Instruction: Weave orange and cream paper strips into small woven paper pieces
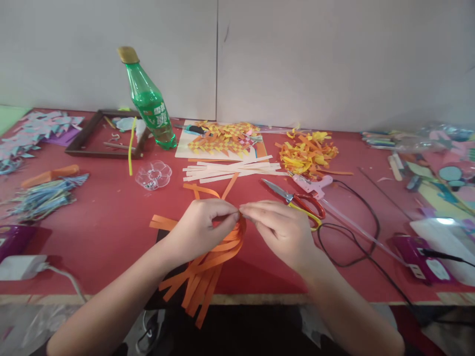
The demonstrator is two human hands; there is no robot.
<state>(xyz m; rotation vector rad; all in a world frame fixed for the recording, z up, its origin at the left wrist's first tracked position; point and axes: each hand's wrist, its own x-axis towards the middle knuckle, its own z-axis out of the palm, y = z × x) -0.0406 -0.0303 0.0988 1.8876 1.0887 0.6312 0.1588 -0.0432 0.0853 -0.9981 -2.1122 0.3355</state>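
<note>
Fingertips of my left hand (208, 225) and my right hand (282, 230) meet near the table's front middle, both pinched at the top of an orange paper strip (232, 247). Several more orange strips (202, 291) fan out below and left of my left hand, some hanging over the table edge. The exact spot pinched is partly hidden by the fingers. Close to my right hand lie scissors (297, 198) with red and yellow handles. Beyond both hands is a loose pile of pale paper strips (230, 169).
A green bottle (152, 104) stands at the back left beside a brown frame (106, 133) and a clear flower-shaped dish (153, 175). Woven yellow-orange strips (222, 138) and a yellow-orange heap (308, 151) lie behind. A pink glue gun (313, 187) trails its cord rightward, near a purple box (423, 257).
</note>
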